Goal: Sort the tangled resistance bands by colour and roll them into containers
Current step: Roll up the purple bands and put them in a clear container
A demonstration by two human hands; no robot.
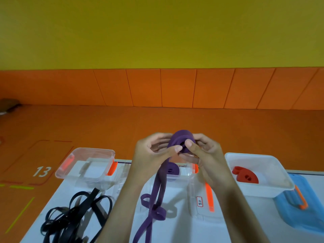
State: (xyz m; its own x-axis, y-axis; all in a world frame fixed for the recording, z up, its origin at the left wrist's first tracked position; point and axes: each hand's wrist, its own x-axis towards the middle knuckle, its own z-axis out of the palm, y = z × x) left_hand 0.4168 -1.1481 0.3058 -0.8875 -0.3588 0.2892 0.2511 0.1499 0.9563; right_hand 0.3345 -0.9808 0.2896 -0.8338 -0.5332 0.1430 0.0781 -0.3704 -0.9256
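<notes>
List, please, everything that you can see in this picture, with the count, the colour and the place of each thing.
left container: one, clear, orange latches, on the table at the left.
middle container: one, clear, below the hands.
right container: one, whitish, at the right.
purple band: one, purple, partly rolled, above the middle container, tail hanging to the table.
rolled purple band: one, purple, in the middle container.
red rolls: one or two, red, in the right container.
black bands: several, black, tangled, near left.
blue lid: one, blue, far right.
table: one, white.
left hand, right hand: both grip the purple band.
</notes>
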